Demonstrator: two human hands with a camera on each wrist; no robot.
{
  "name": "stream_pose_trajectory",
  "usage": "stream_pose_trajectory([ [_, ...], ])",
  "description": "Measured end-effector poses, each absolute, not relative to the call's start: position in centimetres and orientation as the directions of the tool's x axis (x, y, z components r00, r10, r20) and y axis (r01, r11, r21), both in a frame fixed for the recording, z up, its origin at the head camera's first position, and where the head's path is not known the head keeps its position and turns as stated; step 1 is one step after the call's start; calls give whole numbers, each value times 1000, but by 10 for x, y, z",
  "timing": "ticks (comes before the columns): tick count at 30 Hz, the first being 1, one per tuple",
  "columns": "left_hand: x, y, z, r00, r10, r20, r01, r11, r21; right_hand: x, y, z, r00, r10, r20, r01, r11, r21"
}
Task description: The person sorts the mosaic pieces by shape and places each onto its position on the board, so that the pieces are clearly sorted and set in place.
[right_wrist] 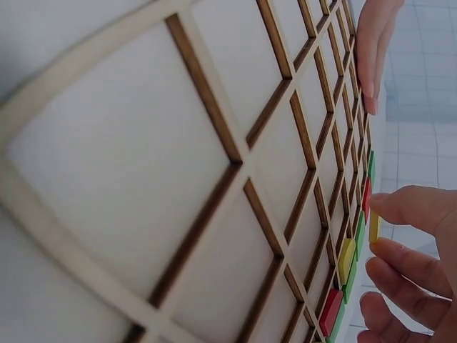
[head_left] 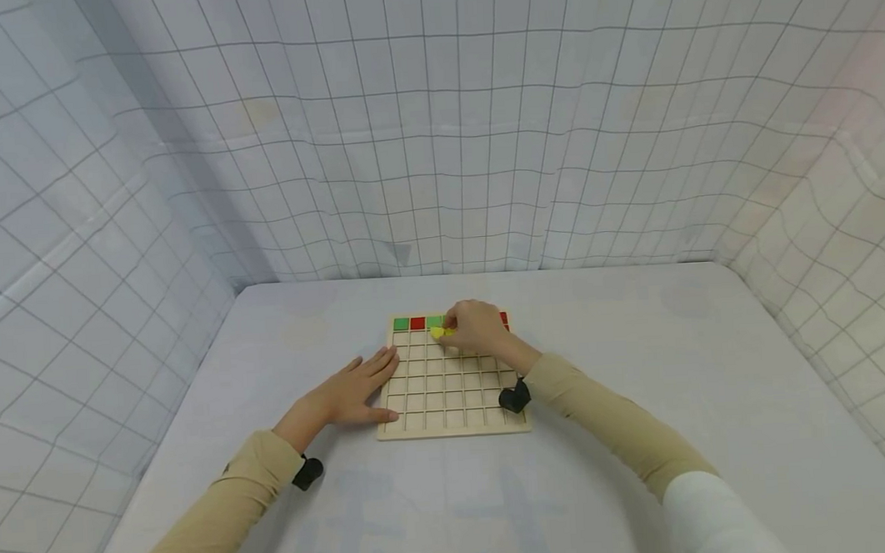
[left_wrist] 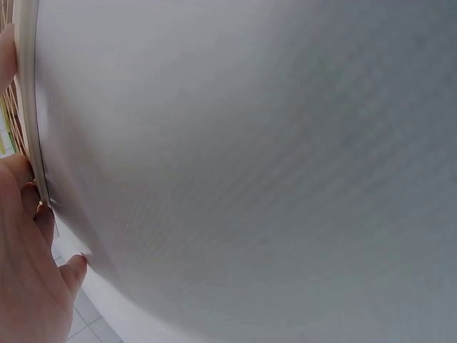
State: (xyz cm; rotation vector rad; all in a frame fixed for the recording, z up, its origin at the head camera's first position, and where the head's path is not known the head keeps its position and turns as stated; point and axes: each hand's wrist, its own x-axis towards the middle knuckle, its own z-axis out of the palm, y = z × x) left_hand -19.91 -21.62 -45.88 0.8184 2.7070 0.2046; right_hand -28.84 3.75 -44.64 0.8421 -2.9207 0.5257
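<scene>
A wooden grid board [head_left: 436, 434] lies flat on the table. Coloured square tiles line its far row, among them a green tile [head_left: 401, 324] and a red tile [head_left: 418, 323]. Over the far part of the board, my right hand [head_left: 475, 325] pinches a yellow tile [right_wrist: 375, 226] between thumb and index finger. Another yellow tile [right_wrist: 346, 261] sits close by, near the green tiles. With fingers spread, my left hand [head_left: 352, 391] rests along the board's left edge, its fingertips on the frame. The right hand hides part of the far row in the head view.
The white table [head_left: 626, 334] extends around the board on every side. Grid-patterned white curtains [head_left: 435, 143] stand behind it and to the left and right. A small black device [head_left: 515, 396] is on the right wrist, and another [head_left: 307, 472] on the left.
</scene>
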Motion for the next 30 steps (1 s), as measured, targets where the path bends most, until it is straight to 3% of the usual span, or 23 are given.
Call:
stream_pose_trajectory([
  [12,-199,-214,-457,-790,558,-254,518,829,212,-291,30,-450,-864,-495,90,-499,818,-286],
  [30,-199,-216,-458,-789,562,-249,520,826,218,-292,27,-452,-858,-496,133,-512,812,-279],
])
